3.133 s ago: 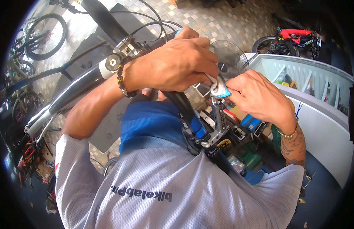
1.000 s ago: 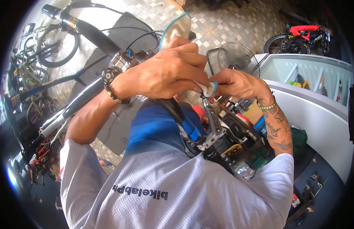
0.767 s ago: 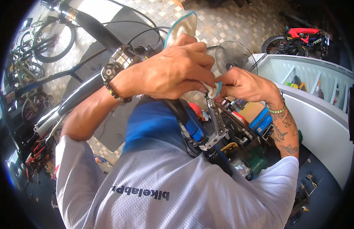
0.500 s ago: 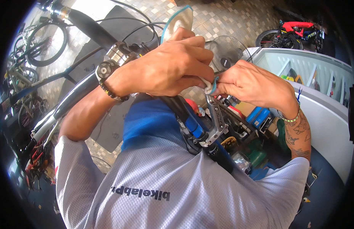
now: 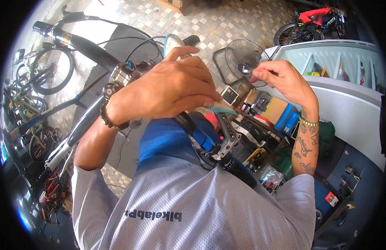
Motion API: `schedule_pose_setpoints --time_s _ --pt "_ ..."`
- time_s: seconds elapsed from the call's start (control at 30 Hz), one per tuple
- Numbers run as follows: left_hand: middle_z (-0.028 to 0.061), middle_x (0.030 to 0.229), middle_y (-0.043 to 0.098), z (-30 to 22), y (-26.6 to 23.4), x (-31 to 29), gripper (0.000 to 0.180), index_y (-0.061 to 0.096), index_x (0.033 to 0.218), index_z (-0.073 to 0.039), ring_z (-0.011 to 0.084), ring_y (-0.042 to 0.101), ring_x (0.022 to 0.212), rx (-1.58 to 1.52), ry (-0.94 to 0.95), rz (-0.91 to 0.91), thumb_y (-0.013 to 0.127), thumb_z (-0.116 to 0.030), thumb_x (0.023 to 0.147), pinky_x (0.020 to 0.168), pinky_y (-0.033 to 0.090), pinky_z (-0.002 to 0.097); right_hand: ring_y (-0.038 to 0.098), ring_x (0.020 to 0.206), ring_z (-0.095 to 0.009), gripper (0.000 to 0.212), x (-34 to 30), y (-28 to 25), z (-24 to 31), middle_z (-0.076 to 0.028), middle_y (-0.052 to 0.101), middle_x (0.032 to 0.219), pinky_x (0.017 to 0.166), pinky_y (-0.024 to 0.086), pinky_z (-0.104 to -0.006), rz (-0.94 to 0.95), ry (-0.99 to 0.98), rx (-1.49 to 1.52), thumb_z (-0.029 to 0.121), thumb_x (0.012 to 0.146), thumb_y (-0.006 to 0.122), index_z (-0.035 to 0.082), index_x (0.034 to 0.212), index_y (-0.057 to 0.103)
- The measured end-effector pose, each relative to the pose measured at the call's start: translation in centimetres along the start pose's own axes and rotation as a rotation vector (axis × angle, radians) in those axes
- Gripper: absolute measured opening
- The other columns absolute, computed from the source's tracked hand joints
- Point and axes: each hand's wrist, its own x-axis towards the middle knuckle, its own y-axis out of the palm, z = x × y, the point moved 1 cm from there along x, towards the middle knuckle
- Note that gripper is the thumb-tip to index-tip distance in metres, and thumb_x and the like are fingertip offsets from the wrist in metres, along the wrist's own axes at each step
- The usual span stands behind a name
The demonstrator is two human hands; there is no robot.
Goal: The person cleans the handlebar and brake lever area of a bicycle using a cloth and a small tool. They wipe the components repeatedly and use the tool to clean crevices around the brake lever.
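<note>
My left hand (image 5: 168,87) is closed around a whitish cloth (image 5: 173,41) with a teal edge. Part of that cloth sticks out past the fingers, and another fold hangs under the fingertips beside a silver-and-black brake lever (image 5: 229,134). The lever is clamped on a bicycle handlebar (image 5: 93,52) that runs from upper left to lower right beneath my left hand. A blue band (image 5: 204,141) shows on the bar near the lever. Held up to the right, apart from the cloth, my right hand (image 5: 286,79) has its fingers curled together, with nothing visible in them.
A standing fan (image 5: 243,62) is on the tiled floor ahead. A bench with boxes and a blue case (image 5: 286,121) lies below my right hand, with a white glass-topped cabinet (image 5: 338,87) to its right. Bicycles (image 5: 51,68) stand far left, and a red bike (image 5: 313,18) far right.
My right hand has let go of the cloth and moved up and right. My left hand has shifted slightly down and left, still holding the cloth.
</note>
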Motion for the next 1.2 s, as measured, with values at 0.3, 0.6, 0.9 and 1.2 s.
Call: schedule_pose_setpoints --time_s 0.3,0.6,0.9,1.2 --pt "0.0028 0.096 0.078 -0.5 -0.2 2.0 0.016 0.086 0.106 -0.01 0.0217 0.07 0.103 -0.036 -0.247 0.15 0.085 -0.024 0.097 0.119 0.037 0.0425 0.061 0.079 -0.008 0.022 -2.8 4.3 -1.4 -0.002 0.077 0.091 0.074 0.052 -0.0279 -0.176 -0.089 0.125 0.017 0.112 0.07 -0.002 0.119 0.077" --pt "0.0032 0.104 0.081 0.7 -2.7 1.7 0.017 0.084 0.106 -0.009 0.0236 0.071 0.111 0.036 -0.163 0.129 0.087 -0.022 0.096 0.124 0.033 0.0456 0.071 0.075 -0.026 0.013 -2.4 6.3 3.0 -0.009 0.073 0.088 0.071 0.054 -0.0401 -0.3 -0.477 -0.176 0.014 0.098 0.082 0.004 0.108 0.082" --pt "-0.0025 0.1 0.077 0.9 -0.5 0.1 0.016 0.086 0.105 -0.015 0.0225 0.065 0.109 0.081 -0.031 -0.018 0.086 -0.025 0.093 0.116 0.038 0.0443 0.066 0.078 -0.027 0.012 -2.0 5.3 6.9 -0.006 0.063 0.08 0.078 0.05 -0.0405 -0.301 -0.583 -0.591 0.023 0.095 0.079 0.012 0.091 0.077" --pt "-0.0016 0.098 0.074 1.1 0.6 -0.7 0.016 0.084 0.103 -0.013 0.0236 0.064 0.107 0.114 0.014 -0.148 0.086 -0.024 0.09 0.113 0.039 0.0443 0.066 0.086 -0.021 0.012 -3.0 7.5 11.7 -0.005 0.066 0.086 0.086 0.051 -0.0392 -0.34 -0.613 -1.086 0.019 0.09 0.075 0.007 0.087 0.075"
